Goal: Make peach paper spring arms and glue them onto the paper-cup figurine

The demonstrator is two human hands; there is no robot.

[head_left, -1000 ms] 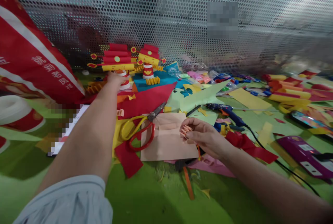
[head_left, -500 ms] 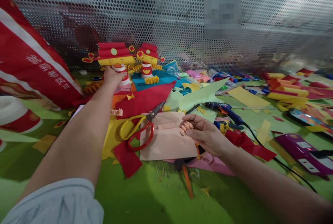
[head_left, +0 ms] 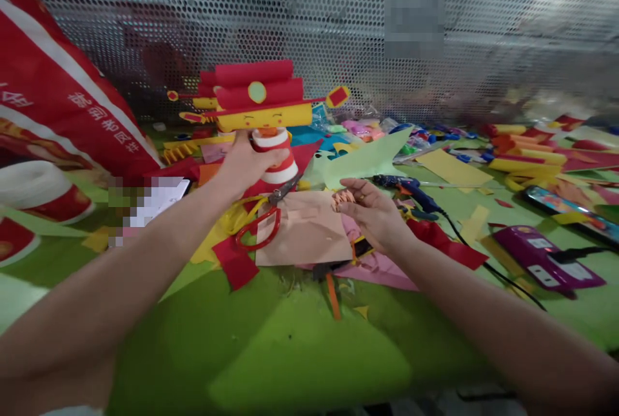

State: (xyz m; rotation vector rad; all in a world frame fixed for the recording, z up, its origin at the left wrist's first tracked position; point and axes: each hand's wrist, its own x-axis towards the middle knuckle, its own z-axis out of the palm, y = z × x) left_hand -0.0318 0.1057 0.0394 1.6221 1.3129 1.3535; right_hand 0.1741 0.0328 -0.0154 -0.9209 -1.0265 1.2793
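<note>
My left hand (head_left: 249, 161) is closed around the paper-cup body of a red and yellow paper figure (head_left: 264, 119), which has a rolled-paper hat and a drawn smiling face. It is held upright above the table and hides most of a second figure behind it. Between the thumb and fingers of my right hand (head_left: 372, 209) is a small folded strip of peach paper (head_left: 342, 199). Below lies a sheet of peach paper (head_left: 304, 242). Scissors with red and yellow handles (head_left: 261, 226) rest partly on that sheet, their blades pointing away from me.
A blue glue gun (head_left: 406, 190) with a black cord lies to the right, near a purple power strip (head_left: 546, 258) and a phone (head_left: 570, 213). Paper cups (head_left: 46, 193) and a red bag (head_left: 72, 93) are at left. Coloured paper scraps cover the green table (head_left: 271, 338).
My left hand has lifted the paper figure and brought it right and closer to me, in front of the other one. My right hand still pinches the folded strip. The view has shifted slightly.
</note>
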